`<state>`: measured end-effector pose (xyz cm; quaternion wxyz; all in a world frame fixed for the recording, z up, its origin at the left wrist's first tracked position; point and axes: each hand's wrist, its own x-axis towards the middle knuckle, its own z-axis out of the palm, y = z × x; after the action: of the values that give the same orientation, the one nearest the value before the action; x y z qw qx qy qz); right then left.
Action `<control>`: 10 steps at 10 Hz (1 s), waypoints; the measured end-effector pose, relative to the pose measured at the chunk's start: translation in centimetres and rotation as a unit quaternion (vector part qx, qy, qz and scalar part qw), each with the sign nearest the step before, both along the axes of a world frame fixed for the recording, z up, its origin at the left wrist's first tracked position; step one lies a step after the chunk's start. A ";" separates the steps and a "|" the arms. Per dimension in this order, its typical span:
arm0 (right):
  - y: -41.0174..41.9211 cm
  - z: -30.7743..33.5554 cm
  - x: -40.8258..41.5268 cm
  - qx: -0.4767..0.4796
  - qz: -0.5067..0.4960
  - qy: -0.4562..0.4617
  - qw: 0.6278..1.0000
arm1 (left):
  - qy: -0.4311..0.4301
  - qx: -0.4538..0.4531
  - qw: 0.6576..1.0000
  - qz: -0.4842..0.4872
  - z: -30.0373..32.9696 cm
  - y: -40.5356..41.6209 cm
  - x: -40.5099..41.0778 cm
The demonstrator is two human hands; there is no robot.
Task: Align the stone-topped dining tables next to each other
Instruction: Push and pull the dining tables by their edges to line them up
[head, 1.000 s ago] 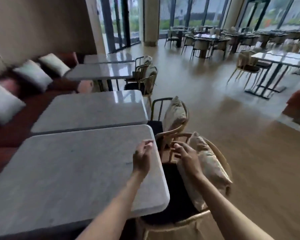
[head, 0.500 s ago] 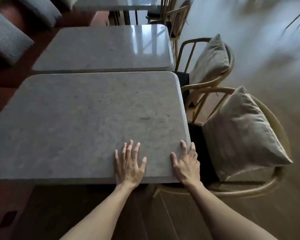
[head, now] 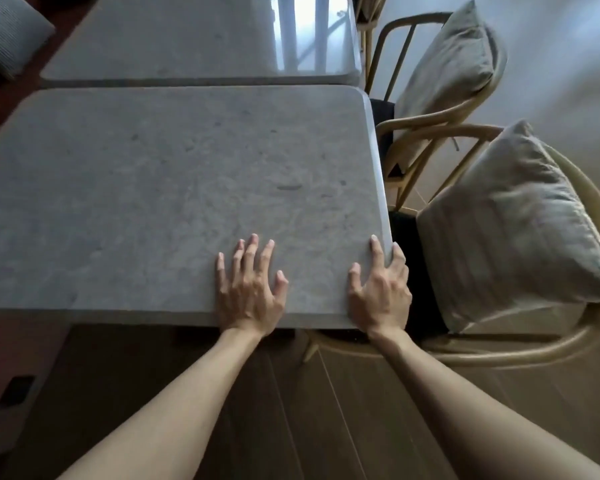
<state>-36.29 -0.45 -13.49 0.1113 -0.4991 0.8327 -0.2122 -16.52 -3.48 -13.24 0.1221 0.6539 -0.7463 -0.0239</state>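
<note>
Head view: left hand (head: 248, 289) lies flat on near stone table (head: 174, 188); right hand (head: 381, 289) curls over its corner. Push evenly toward twelve o'clock table (head: 194, 36).

At three o'clock we see two wooden armchairs: the near chair (head: 520, 355) holds a grey-green cushion (head: 513, 233), and the far chair (head: 426, 123) at one o'clock holds its own pillow (head: 451, 67). Below us at six o'clock runs a dark plank floor (head: 291, 410). At eleven o'clock a ribbed grey bolster (head: 7, 32) lies on a reddish bench (head: 0, 105).
</note>
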 end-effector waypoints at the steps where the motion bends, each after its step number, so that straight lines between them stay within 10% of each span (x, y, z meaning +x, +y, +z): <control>1: -0.1 -0.1 0.1 -0.006 0.002 -0.001 1.000 | 0.000 -0.007 1.000 0.006 -0.1 -0.1 0.0; 10: -0.4 -0.3 0.0 -0.025 -0.011 -0.015 1.000 | -0.008 -0.028 1.000 0.003 -0.2 -0.3 0.0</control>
<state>-36.26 -0.82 -13.74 0.1085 -0.4895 0.8308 -0.2416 -16.47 -3.75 -13.44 0.1345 0.6525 -0.7458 0.0020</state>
